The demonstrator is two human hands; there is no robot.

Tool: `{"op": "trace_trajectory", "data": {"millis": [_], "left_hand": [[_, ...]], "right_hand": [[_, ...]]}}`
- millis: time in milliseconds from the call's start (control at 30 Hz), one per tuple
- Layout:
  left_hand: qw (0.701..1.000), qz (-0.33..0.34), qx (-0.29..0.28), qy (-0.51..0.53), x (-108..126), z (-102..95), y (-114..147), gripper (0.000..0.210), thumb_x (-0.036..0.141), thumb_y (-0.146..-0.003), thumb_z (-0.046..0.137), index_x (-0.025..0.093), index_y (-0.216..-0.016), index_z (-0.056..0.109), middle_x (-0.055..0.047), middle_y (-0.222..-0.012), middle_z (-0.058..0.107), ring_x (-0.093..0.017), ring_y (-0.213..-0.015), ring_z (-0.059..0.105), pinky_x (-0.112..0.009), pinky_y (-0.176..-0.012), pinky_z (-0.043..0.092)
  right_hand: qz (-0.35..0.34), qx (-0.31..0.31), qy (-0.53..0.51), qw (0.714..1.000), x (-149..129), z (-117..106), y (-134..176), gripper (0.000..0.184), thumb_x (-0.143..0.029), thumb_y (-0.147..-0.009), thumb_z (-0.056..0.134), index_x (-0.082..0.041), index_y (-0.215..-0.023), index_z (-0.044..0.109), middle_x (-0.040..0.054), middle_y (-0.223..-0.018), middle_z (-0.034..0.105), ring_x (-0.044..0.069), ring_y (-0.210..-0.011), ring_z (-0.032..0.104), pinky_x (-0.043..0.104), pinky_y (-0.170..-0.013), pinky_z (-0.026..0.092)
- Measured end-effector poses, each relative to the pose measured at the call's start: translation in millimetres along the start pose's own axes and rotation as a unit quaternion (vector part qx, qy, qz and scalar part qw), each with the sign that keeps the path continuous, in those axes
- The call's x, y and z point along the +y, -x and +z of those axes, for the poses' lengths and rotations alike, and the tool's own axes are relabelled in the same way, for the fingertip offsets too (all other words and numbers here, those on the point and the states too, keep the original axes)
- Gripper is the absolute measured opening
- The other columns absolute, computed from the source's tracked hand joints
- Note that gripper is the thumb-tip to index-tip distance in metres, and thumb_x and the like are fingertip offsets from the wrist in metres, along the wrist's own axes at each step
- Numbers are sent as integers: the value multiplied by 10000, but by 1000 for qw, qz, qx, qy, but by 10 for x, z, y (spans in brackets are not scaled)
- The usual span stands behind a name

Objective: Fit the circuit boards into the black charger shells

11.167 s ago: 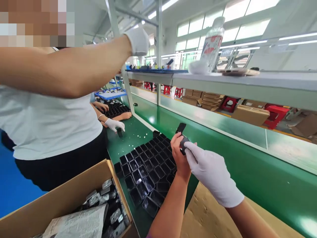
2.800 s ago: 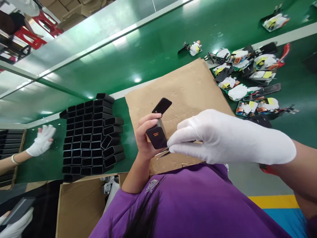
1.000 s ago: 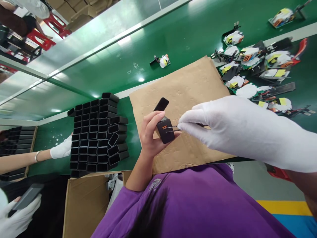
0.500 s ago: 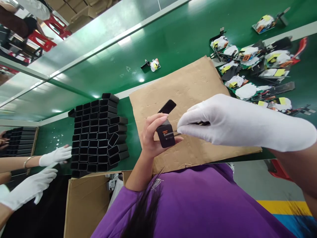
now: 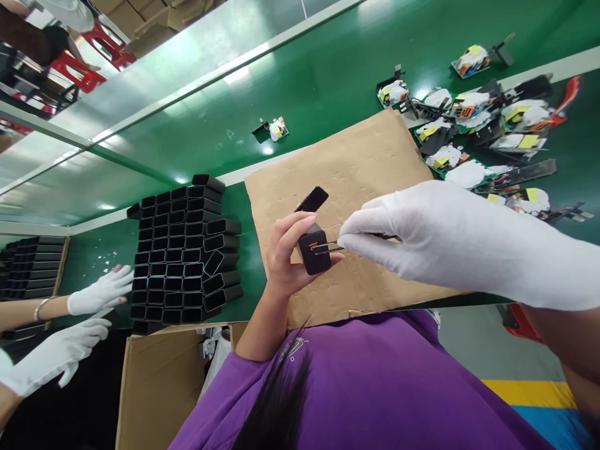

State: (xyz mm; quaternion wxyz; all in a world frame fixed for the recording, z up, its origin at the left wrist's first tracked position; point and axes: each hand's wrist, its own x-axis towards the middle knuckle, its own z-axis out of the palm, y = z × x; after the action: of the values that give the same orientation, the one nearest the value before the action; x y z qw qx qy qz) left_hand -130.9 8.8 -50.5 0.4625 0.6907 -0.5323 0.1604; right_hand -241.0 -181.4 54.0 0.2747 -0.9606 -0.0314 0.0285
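Note:
My bare left hand (image 5: 287, 253) grips a black charger case (image 5: 315, 253), its end face with orange-lined ports turned toward my right hand. A flat glossy black piece (image 5: 313, 199) shows just past my left fingers; whether it joins the case is hidden. In a white glove, my right hand (image 5: 398, 240) pinches metal tweezers (image 5: 334, 244). The tweezer tips reach the orange ports on the case. Both hands are above a brown cardboard sheet (image 5: 347, 162).
Several black open-ended cases (image 5: 173, 256) stand stacked on the left. Circuit boards (image 5: 473, 109) with white glue are heaped at the right. A lone board (image 5: 278, 129) lies on the green belt (image 5: 197, 131). A co-worker's gloved hands (image 5: 100, 294) are at far left.
The tweezers and my right hand have shifted slightly, with the tips still at the ports. The case has tilted a little. Boards on the green belt have moved left.

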Motion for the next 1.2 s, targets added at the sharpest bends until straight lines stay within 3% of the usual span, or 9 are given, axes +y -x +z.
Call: {"op": "trace_trajectory", "data": {"millis": [300,1000,1200], "left_hand": [[1000,15,-10,-22,-5,3,-5,785,540,-746,784,283,-1414,461,-77,-1145,660,-221,-1011,643,-379,-911,547],[999,3,-13,-30,-1,14,1,778,570,-762,757,281,-1414,446,-80,-1122,656,-216,-1015,652,-373,-892,564],[999,10,-2,-51,5,25,19,786,540,-746,785,279,-1410,456,-82,-1134,657,-218,-1014,650,-370,-898,559]], "right_hand": [[42,-43,-3,998,-28,-79,-34,300,-247,-912,504,-195,-630,588,-32,-509,432,98,-454,345,287,-529,234],[45,-42,-43,997,14,-45,-41,255,-239,-903,531,-192,-695,671,-34,-545,472,99,-485,355,289,-529,256],[53,-41,-36,997,7,-24,-26,297,-256,-920,513,-193,-641,592,-43,-527,406,98,-484,318,291,-532,234]]}}
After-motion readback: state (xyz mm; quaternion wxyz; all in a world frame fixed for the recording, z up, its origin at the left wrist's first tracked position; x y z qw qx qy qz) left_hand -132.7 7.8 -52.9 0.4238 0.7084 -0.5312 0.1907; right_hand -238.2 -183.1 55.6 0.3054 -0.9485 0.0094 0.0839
